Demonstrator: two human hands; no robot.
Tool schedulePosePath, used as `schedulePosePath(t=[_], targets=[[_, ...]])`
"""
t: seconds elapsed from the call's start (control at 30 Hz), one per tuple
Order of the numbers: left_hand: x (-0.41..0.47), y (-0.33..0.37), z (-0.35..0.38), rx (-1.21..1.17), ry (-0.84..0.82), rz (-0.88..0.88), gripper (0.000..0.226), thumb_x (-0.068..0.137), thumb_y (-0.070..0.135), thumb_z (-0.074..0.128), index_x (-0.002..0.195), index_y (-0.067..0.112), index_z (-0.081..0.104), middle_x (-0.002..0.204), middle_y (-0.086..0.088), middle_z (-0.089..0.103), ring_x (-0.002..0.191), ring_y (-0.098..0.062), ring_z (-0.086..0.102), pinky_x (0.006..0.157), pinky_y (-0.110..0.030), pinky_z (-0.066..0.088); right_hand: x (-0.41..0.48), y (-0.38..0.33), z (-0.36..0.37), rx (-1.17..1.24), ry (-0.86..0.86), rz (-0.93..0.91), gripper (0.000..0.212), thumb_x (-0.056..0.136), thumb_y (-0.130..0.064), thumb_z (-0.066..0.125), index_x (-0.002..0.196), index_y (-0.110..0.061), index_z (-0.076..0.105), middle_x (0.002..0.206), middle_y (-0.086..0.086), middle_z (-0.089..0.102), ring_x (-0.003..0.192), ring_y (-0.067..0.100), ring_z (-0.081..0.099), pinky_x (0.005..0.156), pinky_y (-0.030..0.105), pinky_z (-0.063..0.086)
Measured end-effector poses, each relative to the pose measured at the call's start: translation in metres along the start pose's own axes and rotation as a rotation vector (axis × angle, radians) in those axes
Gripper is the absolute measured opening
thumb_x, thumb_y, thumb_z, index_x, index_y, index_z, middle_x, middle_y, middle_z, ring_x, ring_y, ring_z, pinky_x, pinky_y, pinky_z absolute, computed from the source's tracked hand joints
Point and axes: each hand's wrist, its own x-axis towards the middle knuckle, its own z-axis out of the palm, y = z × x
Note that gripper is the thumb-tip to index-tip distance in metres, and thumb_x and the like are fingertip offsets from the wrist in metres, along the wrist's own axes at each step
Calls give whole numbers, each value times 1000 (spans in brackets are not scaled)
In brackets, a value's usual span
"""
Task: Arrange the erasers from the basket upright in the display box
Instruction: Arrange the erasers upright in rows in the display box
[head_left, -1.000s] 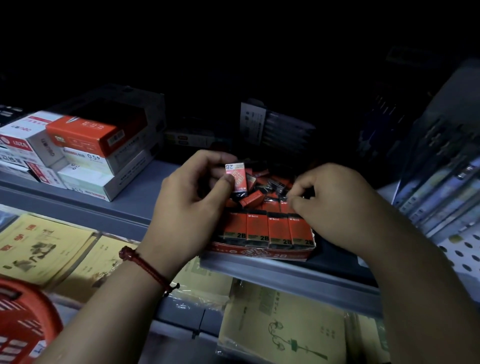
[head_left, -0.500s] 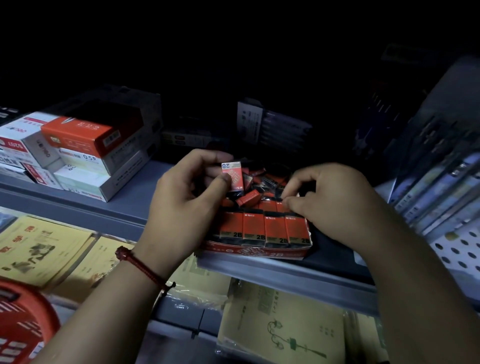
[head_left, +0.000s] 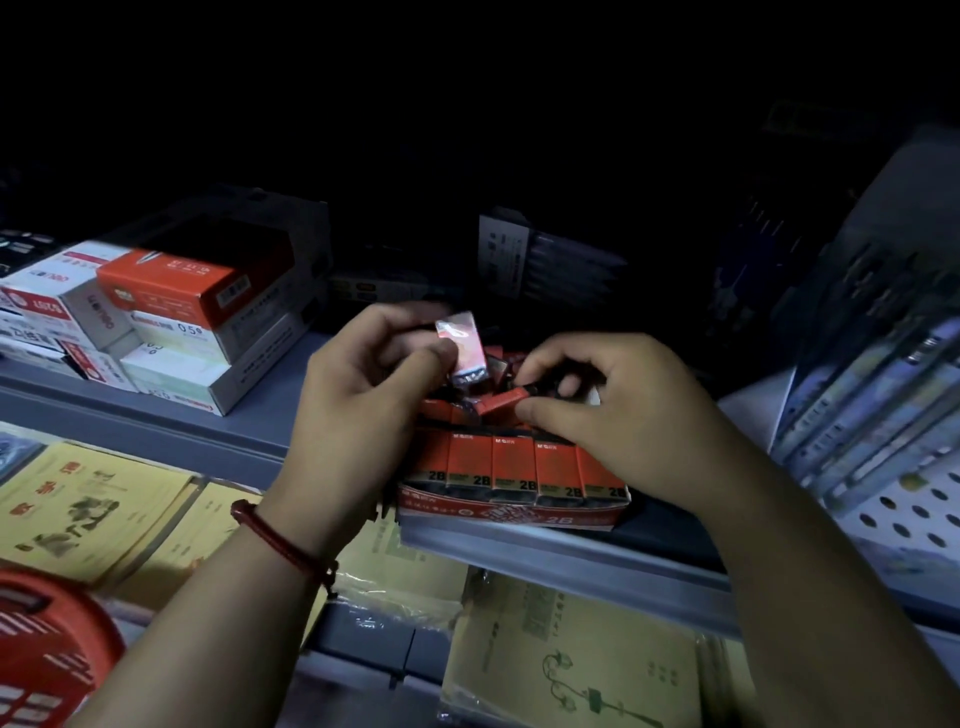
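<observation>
The left hand has turned its held eraser: a second ago the printed face was sharp, and now it is blurred and glinting, shifted a little left and leaning more. The right hand has slid left from the far right of the display box, and its thumb and forefinger now pinch the loose eraser lying tilted on the rows

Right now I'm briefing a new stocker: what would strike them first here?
Mid-frame, the left hand pinches a wrapped eraser above the red display box on the shelf, while the right hand pinches a tilted eraser inside it. Along the box's front stands a neat row of upright erasers marked 2B.
</observation>
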Motion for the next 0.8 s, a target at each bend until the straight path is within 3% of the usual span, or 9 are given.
schedulePosePath(t=[0.07,0.13,0.23,0.3,0.47,0.57,0.63,0.73,0.8], targets=[[2,3,-3,-100,13,-87,9,97,10,64,105,10,69,65,10,66,61,-5,63,57,-22,52,-1,-1,-4,167,-12,55,8,85,-23,78,90,-26,73,75,-5,63,56,5,51,55,15,43],[1,6,-5,-164,17,-139,8,98,11,64,104,9,68,61,9,63,53,-6,61,49,-21,50,0,-2,-6,273,4,102,3,89,-23,74,93,-23,73,82,-2,71,70,13,63,70,20,52],[0,9,-4,-195,14,-156,8,98,9,63,104,8,67,55,9,59,46,-4,56,44,-17,46,0,-2,-5,338,26,146,8,93,-23,70,97,-26,76,95,-9,77,92,7,71,90,30,56],[0,10,-3,-190,11,-151,7,98,8,62,103,7,66,54,10,59,45,-3,56,43,-16,45,-1,-2,-4,384,51,176,9,93,-22,70,97,-25,78,94,-11,78,92,3,72,89,26,55],[-1,9,-3,-172,-5,-144,11,98,7,63,108,5,68,55,11,62,47,-2,58,44,-16,47,-2,-1,-4,364,111,228,11,89,-33,72,95,-28,80,85,-5,78,81,10,72,93,40,57],[-2,8,-3,-152,-9,-142,13,97,9,64,108,7,69,60,9,66,52,-4,63,47,-18,50,-3,-4,-5,305,147,253,23,87,-41,72,94,-21,79,77,1,76,80,20,73,89,46,57],[-2,8,-3,-136,3,-143,12,95,10,66,107,8,70,71,3,74,63,-10,70,51,-23,56,-4,-7,-7,231,173,226,25,88,-43,70,93,-19,77,76,12,73,77,31,70,76,46,57],[-3,7,-2,-79,6,-130,14,94,10,69,107,11,72,87,-5,79,76,-22,75,64,-31,62,-5,-11,-18,45,175,210,30,92,-44,65,85,-15,73,71,12,71,60,22,65,59,38,52],[-4,9,-1,-28,-17,-106,16,93,10,70,109,13,72,93,-13,78,86,-42,74,74,-47,62,-8,-11,-25,-17,139,222,29,94,-44,62,87,-18,73,65,2,69,53,13,60,55,30,48]])
